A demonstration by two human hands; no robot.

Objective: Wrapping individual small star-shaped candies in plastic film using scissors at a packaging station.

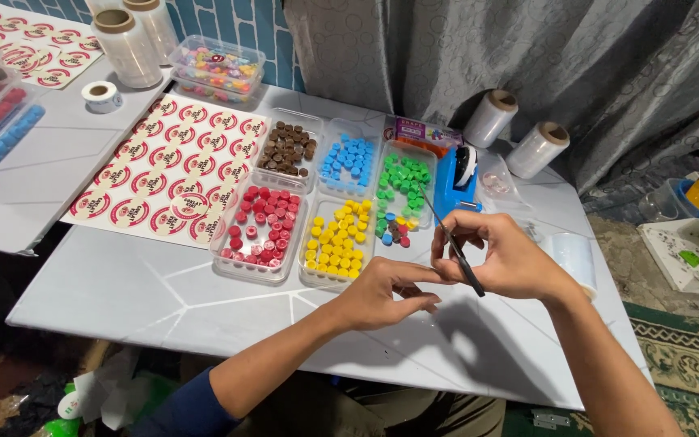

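Nearest: left hand and right hand meeting over the pale table, fingertips touching. Right hand closed around a thin dark scissor-like tool, tip slanting up and far-left toward the trays. Left hand pinched, thumb against fingers, on something too small to make out. Likely trouble: the pinched bit slipping and dropping onto the table, or the long tool tip swinging into the tray of yellow caps just beyond and scattering them. Tool slim, straight, dark at the handle, paler along the blade. Farther out: trays of red caps, green caps, blue caps, brown caps; blue tape dispenser to the right; sheet of round stickers to the left; rolls of clear film far back.
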